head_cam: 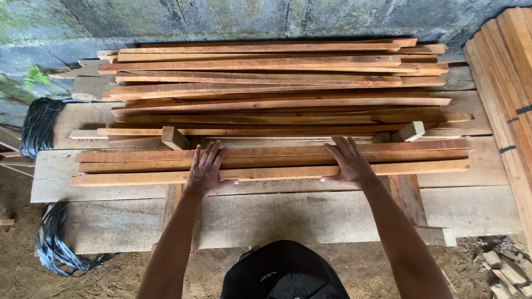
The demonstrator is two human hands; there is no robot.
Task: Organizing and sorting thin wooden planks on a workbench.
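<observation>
1. The left hand (204, 171) lies flat, fingers spread, on the near bundle of reddish slats (271, 160); its grip is open, palm pressing down, thumb at the bundle's near edge.
2. The right hand (349, 163) rests the same way further along the same bundle, grip open, fingers reaching toward the far edge.
3. That bundle lies lengthwise across the pale plank desk (310, 216), close to the desk's middle.
4. Just beyond the bundle sits a larger stack of slats (266, 83), with two short wood blocks (175, 138) between them.
5. Nearer than the bundle, a bare strip of desk runs to its front edge.
6. Black strapping (39, 124) hangs left of the bundle; a tied pile of slats (507, 72) lies to its right.
</observation>
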